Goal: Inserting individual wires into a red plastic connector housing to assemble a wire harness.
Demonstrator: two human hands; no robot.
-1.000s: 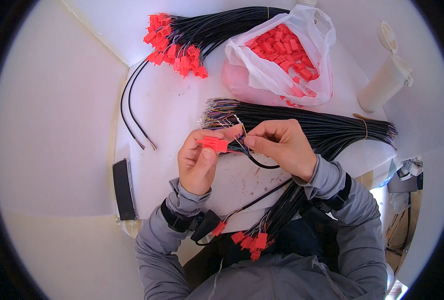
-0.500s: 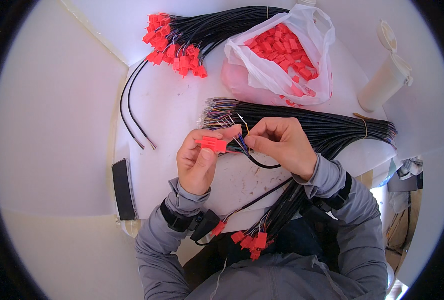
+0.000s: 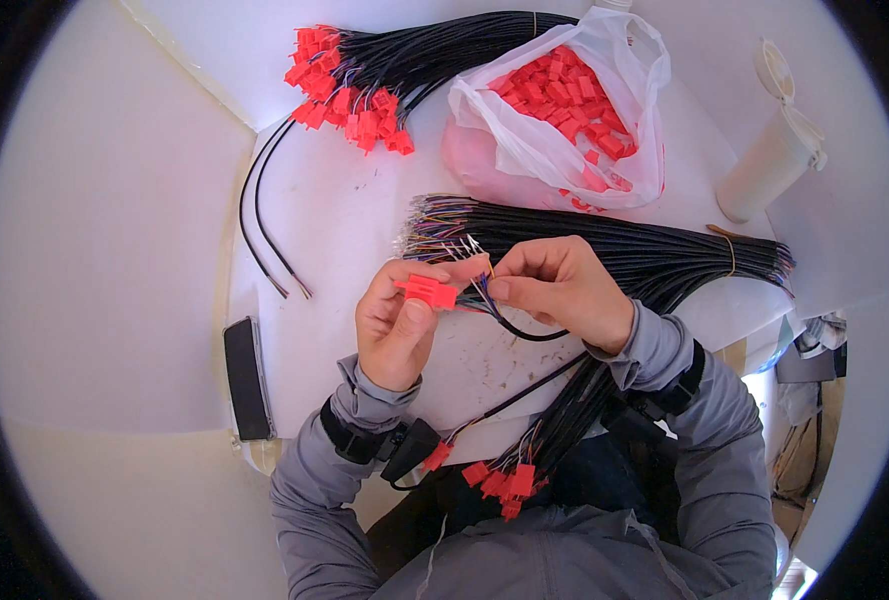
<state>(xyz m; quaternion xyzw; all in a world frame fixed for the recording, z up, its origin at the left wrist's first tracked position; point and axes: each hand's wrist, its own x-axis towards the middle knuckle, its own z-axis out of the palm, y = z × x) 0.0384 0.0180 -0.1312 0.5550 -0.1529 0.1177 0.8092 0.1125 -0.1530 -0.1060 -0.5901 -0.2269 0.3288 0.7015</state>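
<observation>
Between the thumb and fingers of my left hand is a red plastic connector housing. The left index finger reaches right, against the fanned wire ends of a black cable. My right hand is closed in a pinch on those thin coloured wires, just right of the housing. Bright metal tips stand up from the wires beyond the left index finger. At least one red wire runs by the housing's right end; whether it sits inside is hidden by the fingers.
Behind my hands lies a tied bundle of black cables. Farther back are cables with red housings and a white bag of loose red housings. More finished cables hang over the near edge. A cream canister stands right; a black box-like object lies left.
The wire tips have drawn closer together and slightly left, a stray yellow wire now nearer the others. My right hand's fingertips have shifted a little; the left still holds the housing.
</observation>
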